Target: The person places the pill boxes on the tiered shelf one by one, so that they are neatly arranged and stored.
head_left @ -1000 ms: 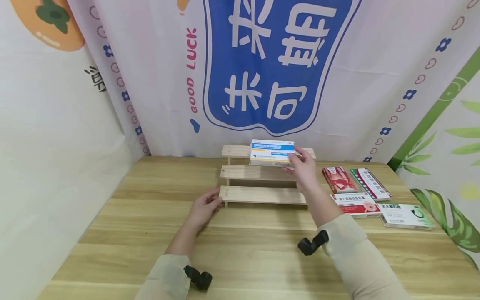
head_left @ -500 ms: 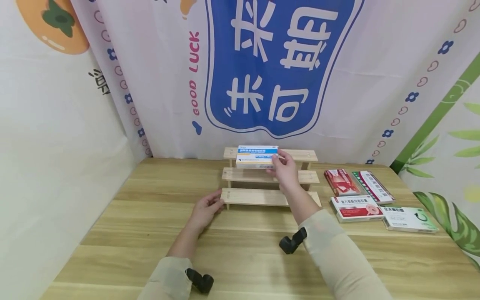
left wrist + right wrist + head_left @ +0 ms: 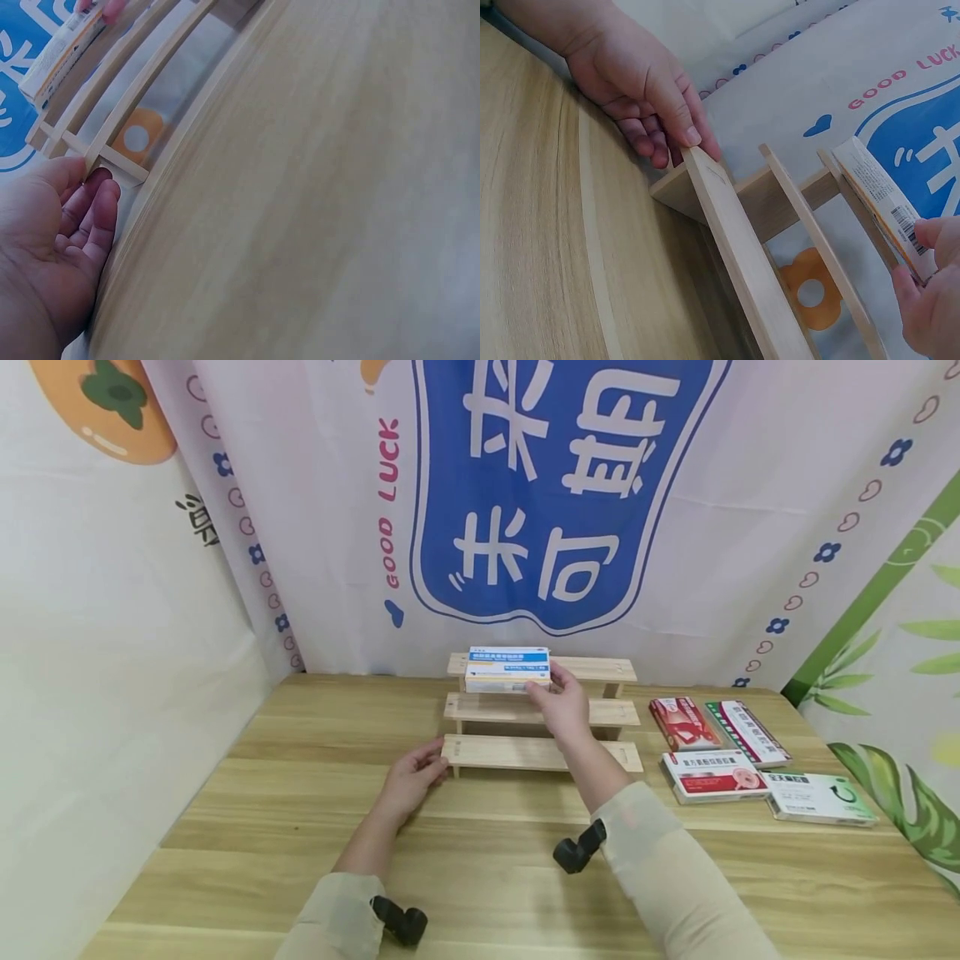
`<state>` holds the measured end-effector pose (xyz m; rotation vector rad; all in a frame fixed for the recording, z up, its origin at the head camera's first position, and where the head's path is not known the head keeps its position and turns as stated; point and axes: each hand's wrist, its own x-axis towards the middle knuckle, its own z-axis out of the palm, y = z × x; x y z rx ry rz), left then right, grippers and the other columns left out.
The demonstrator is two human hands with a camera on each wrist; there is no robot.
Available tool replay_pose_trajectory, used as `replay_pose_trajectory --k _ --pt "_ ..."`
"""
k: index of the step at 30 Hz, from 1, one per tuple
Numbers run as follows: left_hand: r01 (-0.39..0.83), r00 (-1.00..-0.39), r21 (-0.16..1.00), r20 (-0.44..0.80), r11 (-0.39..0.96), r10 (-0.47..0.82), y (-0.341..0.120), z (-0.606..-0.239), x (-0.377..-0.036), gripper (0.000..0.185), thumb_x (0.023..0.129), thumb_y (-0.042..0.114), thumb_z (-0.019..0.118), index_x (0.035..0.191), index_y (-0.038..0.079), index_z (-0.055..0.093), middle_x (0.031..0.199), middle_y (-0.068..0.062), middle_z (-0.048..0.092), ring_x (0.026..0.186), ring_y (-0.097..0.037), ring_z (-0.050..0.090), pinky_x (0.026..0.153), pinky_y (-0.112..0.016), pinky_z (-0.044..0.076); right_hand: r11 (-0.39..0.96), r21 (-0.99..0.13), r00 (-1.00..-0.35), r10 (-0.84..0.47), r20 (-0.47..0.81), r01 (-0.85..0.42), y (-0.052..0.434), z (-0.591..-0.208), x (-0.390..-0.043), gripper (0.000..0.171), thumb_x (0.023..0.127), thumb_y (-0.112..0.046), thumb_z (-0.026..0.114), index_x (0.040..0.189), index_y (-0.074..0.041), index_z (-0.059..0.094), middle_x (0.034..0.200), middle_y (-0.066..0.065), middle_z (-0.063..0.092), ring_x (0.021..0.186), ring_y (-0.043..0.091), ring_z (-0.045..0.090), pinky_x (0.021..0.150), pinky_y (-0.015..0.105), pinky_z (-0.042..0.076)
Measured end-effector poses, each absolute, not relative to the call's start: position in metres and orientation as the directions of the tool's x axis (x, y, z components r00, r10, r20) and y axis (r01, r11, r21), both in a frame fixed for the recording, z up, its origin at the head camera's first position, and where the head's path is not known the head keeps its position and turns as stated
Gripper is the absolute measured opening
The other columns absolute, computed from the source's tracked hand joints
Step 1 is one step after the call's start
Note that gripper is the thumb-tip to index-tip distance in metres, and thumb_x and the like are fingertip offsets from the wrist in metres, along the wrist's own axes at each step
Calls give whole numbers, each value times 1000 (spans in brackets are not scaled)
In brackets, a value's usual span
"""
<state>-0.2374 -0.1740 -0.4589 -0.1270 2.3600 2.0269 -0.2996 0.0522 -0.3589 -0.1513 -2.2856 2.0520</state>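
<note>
Table is filling most of my feed, pale wood planks under a printed backdrop. On it I'm seeing a three-step wooden rack standing near the far edge. To its right four boxes are lying flat on the table: a red box, a striped box just beside it, a white-and-red box nearer me, and a green-marked box at the far right.

I'm watching the right hand pinching the blue box by its right end, thumb and fingers curled on it; the right wrist view is showing the fingertips clamped on the barcode end. The blue box is sitting on the rack's top step, toward its left end, lying lengthwise.

The left hand is resting at the left end of the rack's bottom step, fingers loosely bent, thumb touching the step's corner and the fingers lying against the end piece below it.
</note>
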Motion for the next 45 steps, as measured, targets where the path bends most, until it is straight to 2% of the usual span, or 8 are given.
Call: replay_pose_trajectory --k 6,10,13,17,20,31,38,45 --pt "-84 -996 987 -80 138 -34 -174 -452 -235 40 82 15 57 121 15 49 102 -11 59 86 -21 59 77 -27 51 228 -974 -985 172 31 9 48 -362 -304 57 73 -31 66 125 -21 45 127 -1 46 96 13 54 74 24 51" --pt "-75 -997 986 -69 150 -43 -174 -456 -238 38 82 15 56 120 16 50 101 -11 59 85 -20 59 75 -26 52 295 -955 -979 181 96 -39 45 -364 -308 55 73 -34 66 123 -19 48 121 0 51 85 13 55 66 24 51" --pt "-73 -997 985 -66 154 -45 -175 -460 -240 38 82 16 57 119 16 51 100 -11 59 84 -19 59 74 -25 52 335 -940 -973 188 133 -64 43 -364 -311 56 73 -35 66 123 -16 48 120 3 52 93 15 53 73 26 51" --pt "-77 -996 985 -71 152 -45 -175 -460 -239 38 81 15 57 119 16 51 101 -11 59 84 -19 59 75 -25 52 381 -922 -969 193 151 -67 40 -364 -314 59 73 -38 65 124 -14 47 124 6 50 111 17 47 91 29 44" --pt "-80 -996 986 -74 145 -45 -175 -459 -238 39 81 15 57 119 16 51 101 -11 59 84 -18 59 75 -25 52 405 -912 -970 192 151 -62 38 -363 -316 58 74 -38 64 124 -14 47 124 7 50 115 19 45 97 31 40" --pt "-64 -998 988 -59 138 -38 -173 -457 -237 38 82 12 56 120 15 50 101 -11 59 83 -16 59 74 -24 52 418 -905 -962 211 174 -72 31 -364 -320 53 72 -39 65 119 -17 52 108 4 54 94 17 50 81 30 45" --pt "-79 -996 983 -72 163 -49 -173 -459 -235 39 82 16 57 120 17 50 100 -10 59 84 -19 59 75 -26 52 402 -915 -969 206 136 -43 43 -365 -314 65 70 -45 65 125 -16 44 117 6 48 107 19 46 94 32 41" --pt "-68 -997 984 -60 164 -51 -174 -459 -235 40 81 16 58 120 17 50 100 -10 59 84 -19 60 75 -25 52 403 -914 -979 169 116 -39 73 -364 -304 64 73 -46 62 127 -22 41 124 3 45 98 18 48 73 30 49"
